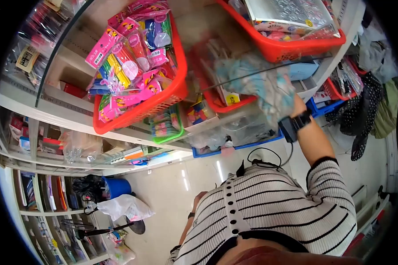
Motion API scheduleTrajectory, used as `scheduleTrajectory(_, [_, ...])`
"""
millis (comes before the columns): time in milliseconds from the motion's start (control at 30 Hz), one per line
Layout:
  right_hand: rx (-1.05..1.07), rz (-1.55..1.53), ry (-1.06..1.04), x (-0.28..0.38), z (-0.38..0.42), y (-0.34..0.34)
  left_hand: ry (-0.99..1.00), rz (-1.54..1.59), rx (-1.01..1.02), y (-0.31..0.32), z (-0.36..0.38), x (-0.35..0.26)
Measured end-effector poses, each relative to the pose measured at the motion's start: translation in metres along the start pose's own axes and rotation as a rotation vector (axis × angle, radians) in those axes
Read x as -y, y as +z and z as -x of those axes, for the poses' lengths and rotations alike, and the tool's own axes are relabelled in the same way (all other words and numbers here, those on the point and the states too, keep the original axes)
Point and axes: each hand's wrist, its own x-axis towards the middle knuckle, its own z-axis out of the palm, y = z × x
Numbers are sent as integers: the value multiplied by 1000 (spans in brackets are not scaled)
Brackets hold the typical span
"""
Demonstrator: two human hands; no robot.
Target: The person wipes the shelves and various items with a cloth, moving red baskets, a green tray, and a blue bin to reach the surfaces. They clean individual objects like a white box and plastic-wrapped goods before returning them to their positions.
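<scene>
My right hand (pixel 299 107) grips a crumpled grey-white and light-blue cloth (pixel 276 90), which covers most of its fingers. The cloth lies against the glass shelf (pixel 258 70), between two red baskets. Below the glass, partly behind the cloth, is a red basket (pixel 230 106) with packaged goods. A dark band with a black device (pixel 288 129) and a cable is on my right wrist. My left hand (pixel 199 198) hangs low beside my striped shirt, mostly hidden by it; its fingers do not show.
To the left, a red basket (pixel 141 108) full of pink-topped packets juts over the shelf edge. Another red basket (pixel 292 48) stands at the upper right. Lower down are a green basket (pixel 169 138) and a blue tray (pixel 239 148). A blue bin (pixel 118 187) stands on the floor.
</scene>
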Motion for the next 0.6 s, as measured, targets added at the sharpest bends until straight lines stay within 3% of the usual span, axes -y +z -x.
scheduleTrajectory(67, [-129, 68, -64, 6, 29, 10, 970, -11, 20, 2, -31, 63])
scheduleTrajectory(100, [-244, 127, -128, 8, 42, 15, -6, 23, 57, -2, -5, 7])
scheduleTrajectory(167, [-472, 246, -252, 8, 59, 28, 169, -162, 90, -8, -26, 41])
scheduleTrajectory(200, [-482, 250, -247, 9, 62, 35, 221, -236, 96, -9, -28, 36])
scheduleTrajectory(233, [-457, 182, -250, 10, 64, 42, 107, -128, 106, -11, -29, 31])
scheduleTrajectory(267, [-433, 112, -254, 10, 66, 49, 138, -212, 98, -14, -39, 39])
scheduleTrajectory(333, [-390, 91, -248, 6, 59, 62, -1, 66, 88, -13, -57, 51])
scheduleTrajectory(367, [-325, 69, -232, 6, 56, 60, 182, -66, 30, -16, -39, 4])
scheduleTrajectory(433, [-257, 47, -210, 3, 50, 64, 162, 19, 29, -12, -44, -6])
scheduleTrajectory(533, [-425, 188, -239, 2, 29, 87, 203, 101, 36, -6, -50, -6])
scheduleTrajectory(600, [-466, 815, -426, 0, -7, 124, 215, 129, 33, 0, -46, -5])
